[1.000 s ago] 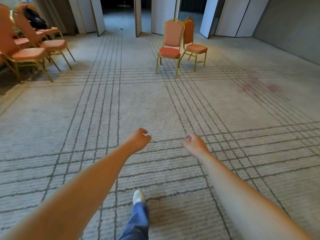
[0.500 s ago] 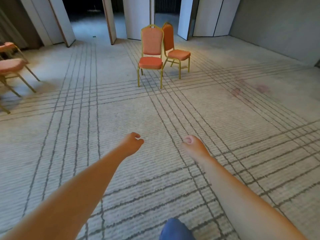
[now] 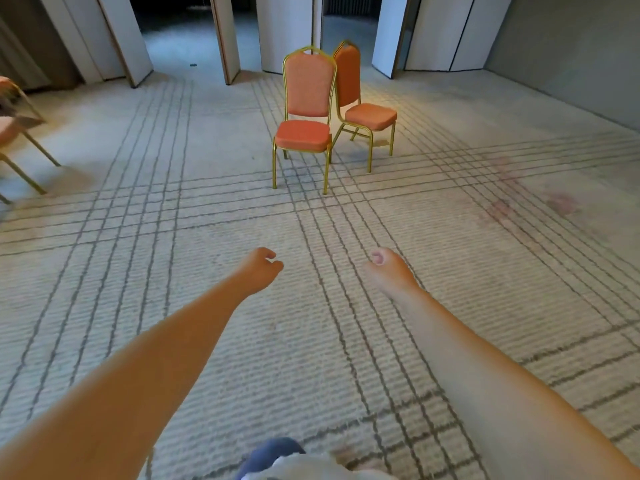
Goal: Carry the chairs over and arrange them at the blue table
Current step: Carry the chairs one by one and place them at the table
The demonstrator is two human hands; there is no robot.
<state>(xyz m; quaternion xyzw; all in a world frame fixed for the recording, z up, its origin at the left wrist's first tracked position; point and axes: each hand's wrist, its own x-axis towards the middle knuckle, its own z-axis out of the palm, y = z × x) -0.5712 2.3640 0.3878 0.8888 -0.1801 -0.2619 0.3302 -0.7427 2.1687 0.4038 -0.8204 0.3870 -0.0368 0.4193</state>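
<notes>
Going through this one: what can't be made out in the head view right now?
Blue table: nowhere in the head view.
Far chair: back and legs partly hidden behind the near chair.
Left chairs: cut off by the frame edge, blurred.
Right hand: blurred, fingers curled under; how tightly is unclear.
Knee: cut off by the bottom edge, blurred.
</notes>
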